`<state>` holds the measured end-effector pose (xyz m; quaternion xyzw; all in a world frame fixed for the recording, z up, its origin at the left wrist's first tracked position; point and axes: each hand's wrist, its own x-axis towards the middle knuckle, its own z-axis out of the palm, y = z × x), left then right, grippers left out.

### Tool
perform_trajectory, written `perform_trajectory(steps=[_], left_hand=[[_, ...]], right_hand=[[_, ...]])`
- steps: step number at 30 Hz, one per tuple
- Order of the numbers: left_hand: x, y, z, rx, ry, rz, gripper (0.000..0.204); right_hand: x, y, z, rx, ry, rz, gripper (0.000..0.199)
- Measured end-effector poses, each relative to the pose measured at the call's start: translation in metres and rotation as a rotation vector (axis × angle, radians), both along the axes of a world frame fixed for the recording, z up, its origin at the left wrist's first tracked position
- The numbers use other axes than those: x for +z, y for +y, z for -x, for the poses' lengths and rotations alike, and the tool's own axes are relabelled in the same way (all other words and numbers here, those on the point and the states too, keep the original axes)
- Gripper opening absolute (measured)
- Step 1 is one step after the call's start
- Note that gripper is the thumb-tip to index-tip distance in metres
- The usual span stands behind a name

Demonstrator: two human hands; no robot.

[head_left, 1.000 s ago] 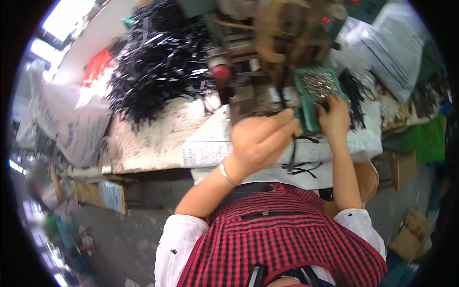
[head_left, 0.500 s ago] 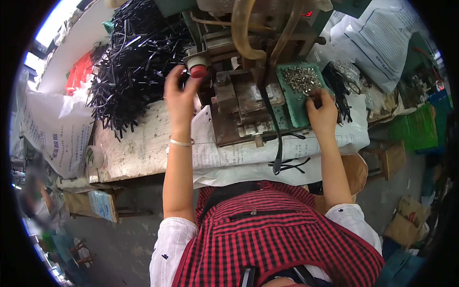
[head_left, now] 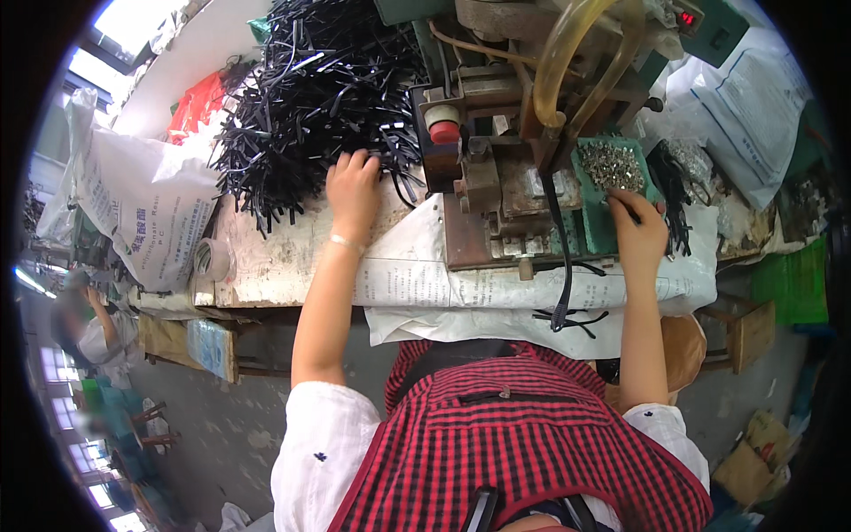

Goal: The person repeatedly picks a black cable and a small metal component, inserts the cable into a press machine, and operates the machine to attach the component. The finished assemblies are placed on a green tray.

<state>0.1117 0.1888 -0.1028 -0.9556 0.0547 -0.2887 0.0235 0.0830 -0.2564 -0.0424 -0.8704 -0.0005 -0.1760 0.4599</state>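
My left hand (head_left: 354, 192) rests at the near edge of a large heap of slim black strips (head_left: 306, 111) that look like eyeglass temples. Its fingers are curled in against the strips, and the fingertips are hidden, so whatever they hold does not show. My right hand (head_left: 642, 235) is over the right side of a green tray (head_left: 601, 229), fingers bent into a pinch beside small shiny metal pieces (head_left: 610, 165). Anything in that pinch is too small to make out. Between my hands stands a bench machine (head_left: 523, 199) with a red button (head_left: 444, 132) on its left.
Thick yellowish hoses (head_left: 558, 66) curve down over the machine. A black cord-like strip (head_left: 562, 257) hangs at its front. White printed sheeting (head_left: 399, 275) covers the bench edge. A tape roll (head_left: 212, 260) lies left, more black strips (head_left: 671, 199) right, with plastic sacks (head_left: 146, 199) around.
My left hand has moved from beside the red button to the heap of black strips. My right hand stays at the green tray. The view has shifted, moving the bench rightward in the picture.
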Motion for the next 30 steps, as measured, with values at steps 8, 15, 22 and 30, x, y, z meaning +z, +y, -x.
perform_trajectory(steps=[8,15,22,30], left_hand=[[0.049,-0.021,0.033,-0.119,-0.289,0.098,0.013],[0.023,-0.045,0.042,-0.134,-0.393,1.239,0.023],[0.19,-0.13,0.097,-0.681,-0.276,1.325,0.021],[0.137,-0.138,0.11,-0.581,0.004,1.505,0.012]], right_hand=[[0.053,0.035,0.016,0.233,-0.045,-0.364,0.017],[0.054,0.091,-0.003,0.154,-0.471,-0.265,0.015],[0.065,0.078,-0.015,0.091,-0.838,0.082,0.015],[0.025,0.017,0.01,-0.037,-0.15,-0.178,0.011]])
